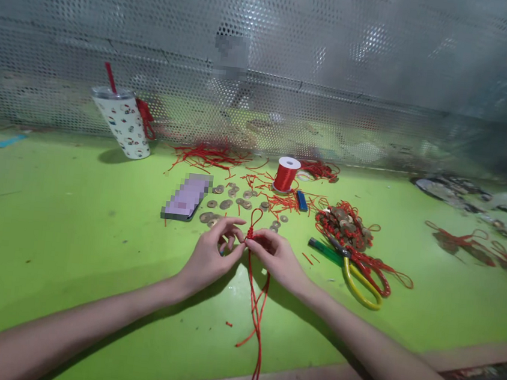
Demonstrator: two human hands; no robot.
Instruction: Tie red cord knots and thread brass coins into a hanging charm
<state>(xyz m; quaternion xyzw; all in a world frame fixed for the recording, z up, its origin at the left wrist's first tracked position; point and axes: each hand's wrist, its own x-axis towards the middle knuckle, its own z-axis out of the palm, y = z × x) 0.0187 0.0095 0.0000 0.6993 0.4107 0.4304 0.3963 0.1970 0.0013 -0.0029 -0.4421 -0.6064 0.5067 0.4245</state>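
Observation:
A red cord (255, 311) with a coiled knot and a small loop at its top is held up between my two hands, over the middle of the green table. My left hand (213, 252) pinches at the knot's lower left side, thumb against fingertips. From the other side my right hand (277, 254) grips the knot with thumb and index finger. Below the fingers the long cord ends hang down past the table's front edge. Just beyond the hands lie several round coins (227, 204) with holes.
A red thread spool (285, 176) and a blue lighter (302, 201) stand among cord scraps. To the right, scissors (363, 286) lie by a pile of corded coins (345, 224). A phone (188, 197) and a tilted-looking tumbler (127, 125) are left. A perforated metal screen (262, 106) rises behind.

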